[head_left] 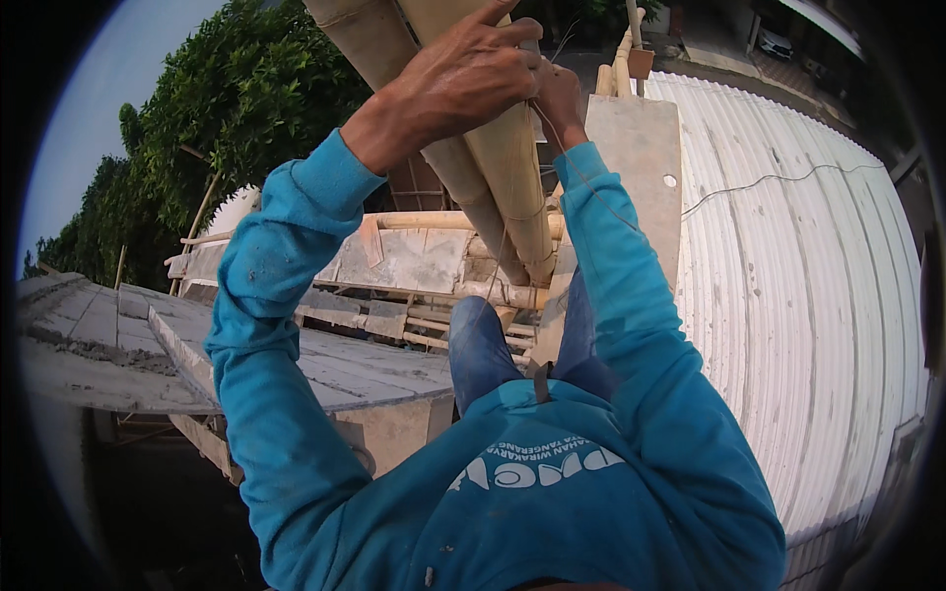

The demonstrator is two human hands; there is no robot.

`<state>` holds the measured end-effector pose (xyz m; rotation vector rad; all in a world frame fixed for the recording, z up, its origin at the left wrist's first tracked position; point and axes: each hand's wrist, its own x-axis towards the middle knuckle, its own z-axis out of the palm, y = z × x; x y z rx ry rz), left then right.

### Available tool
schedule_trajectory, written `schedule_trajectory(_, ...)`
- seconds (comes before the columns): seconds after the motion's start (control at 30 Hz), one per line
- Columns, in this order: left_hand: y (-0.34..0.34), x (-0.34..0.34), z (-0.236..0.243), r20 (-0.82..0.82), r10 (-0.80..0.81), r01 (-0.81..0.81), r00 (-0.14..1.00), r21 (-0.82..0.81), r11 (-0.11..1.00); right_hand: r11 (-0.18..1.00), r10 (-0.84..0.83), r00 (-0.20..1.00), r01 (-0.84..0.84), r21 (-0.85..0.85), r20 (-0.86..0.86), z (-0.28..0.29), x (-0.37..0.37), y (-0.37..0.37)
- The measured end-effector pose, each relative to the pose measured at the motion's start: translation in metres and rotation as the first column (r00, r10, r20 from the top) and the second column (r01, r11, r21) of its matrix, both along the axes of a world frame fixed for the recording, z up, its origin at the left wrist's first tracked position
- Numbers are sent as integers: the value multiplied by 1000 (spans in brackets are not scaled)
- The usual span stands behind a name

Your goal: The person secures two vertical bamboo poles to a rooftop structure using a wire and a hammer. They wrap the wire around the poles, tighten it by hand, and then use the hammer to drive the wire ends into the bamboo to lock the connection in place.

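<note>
Two thick bamboo poles [507, 167] stand upright side by side in front of me, running up past the top edge. My left hand [458, 84] lies across them with its fingers bent, pinched together at a thin wire [596, 192]. Just right of it, my right hand [560, 103] is closed on the same wire, its fingertips partly hidden behind the left hand. From between the hands the wire hangs in a loose loop over my right sleeve. Fine strand ends stick up above the right hand.
Below are horizontal bamboo poles [434, 221] and rough boards [394, 258]. A tall plank [641, 177] stands at right, beside a white corrugated roof [798, 286]. At left lies a grey concrete slab edge [325, 366] above a dark drop. Trees [246, 89] rise behind.
</note>
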<state>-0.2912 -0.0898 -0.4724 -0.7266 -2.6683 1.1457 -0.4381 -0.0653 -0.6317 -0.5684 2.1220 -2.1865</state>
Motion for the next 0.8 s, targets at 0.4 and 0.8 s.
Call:
schedule_trajectory(0.4, 25, -46, 22, 114, 193, -195, 975, 11, 981, 957, -228, 956, 255, -141, 184, -36, 63, 10)
schedule_trajectory(0.8, 36, -65, 10, 27, 229, -230, 973, 116, 966, 871, -423, 873, 317, -376, -244, 11, 139, 46)
